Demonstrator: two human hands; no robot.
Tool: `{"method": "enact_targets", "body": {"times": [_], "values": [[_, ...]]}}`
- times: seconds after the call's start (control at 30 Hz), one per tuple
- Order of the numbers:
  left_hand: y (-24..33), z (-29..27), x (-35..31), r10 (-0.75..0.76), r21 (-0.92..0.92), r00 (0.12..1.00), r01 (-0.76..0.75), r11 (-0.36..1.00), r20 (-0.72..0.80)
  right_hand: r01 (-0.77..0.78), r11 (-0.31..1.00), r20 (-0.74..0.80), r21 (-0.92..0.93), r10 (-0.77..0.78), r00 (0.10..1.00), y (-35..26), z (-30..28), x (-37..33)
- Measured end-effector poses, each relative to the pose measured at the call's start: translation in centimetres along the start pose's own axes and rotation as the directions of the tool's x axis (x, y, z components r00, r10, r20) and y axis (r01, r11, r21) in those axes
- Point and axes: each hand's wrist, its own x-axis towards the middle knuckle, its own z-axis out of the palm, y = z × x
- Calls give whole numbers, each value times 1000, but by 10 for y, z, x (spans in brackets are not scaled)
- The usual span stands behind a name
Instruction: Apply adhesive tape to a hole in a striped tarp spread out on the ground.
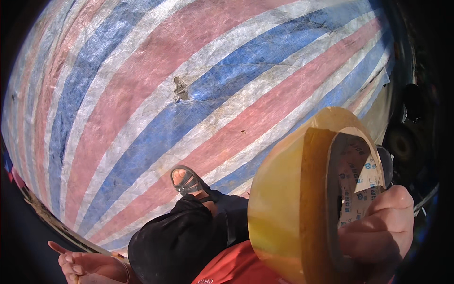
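1. Nearest the camera, the right hand (378, 232) is clenched around a big roll of clear brownish packing tape (293, 199), fingers hooked through the cardboard core; the roll is held up in the air, on edge, close to the head, so it fills the lower right of the view
2. At the lower left the left hand (82, 265) hangs low with its grip released: fingers loosely spread, nothing in them, well apart from the roll
3. Between the hands are the person's black trouser leg (179, 241) and a bit of red garment (231, 267); a sandalled foot (187, 180) stands on the sheet below
4. Underfoot and stretching away lies a red, white and blue striped tarpaulin (142, 94), spread flat, with a small torn, scuffed patch (179, 89) near its middle, a step or so ahead of the foot
5. My reading: the tape is in hand but not yet unrolled, no loose end is visible, so this looks like the carrying or readying stage
6. The next move probably calls for the free left hand to come up and find the tape's end, while the right steadies the roll by its core
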Motion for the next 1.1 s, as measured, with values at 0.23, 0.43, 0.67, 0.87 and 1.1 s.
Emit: {"method": "enact_targets", "body": {"times": [0.23, 0.43, 0.67, 0.87, 1.1], "values": [[-8, 8, 5, -364, -959, 931, 132, 249, 34, -312, 844, 264, -436, 452, 852, -8, -39, 24], [-3, 13, -11, -160, -725, 985, 63, 686, -66, 12, 979, 121, 203, -37, 992, 17, -20, 23], [-25, 2, -21, 184, 3, 980, -185, 983, 70, 190, 977, 199, 97, -207, 958, 13, -30, 7], [-23, -6, -22, 213, 9, 964, -217, 976, 159, -30, 997, 338, -69, 52, 940, -6, -28, 22], [83, -93, 66, 37, -311, 982, 23, 950, 184, -142, 988, -14, 55, 143, 990, 3, -3, 8]]}}
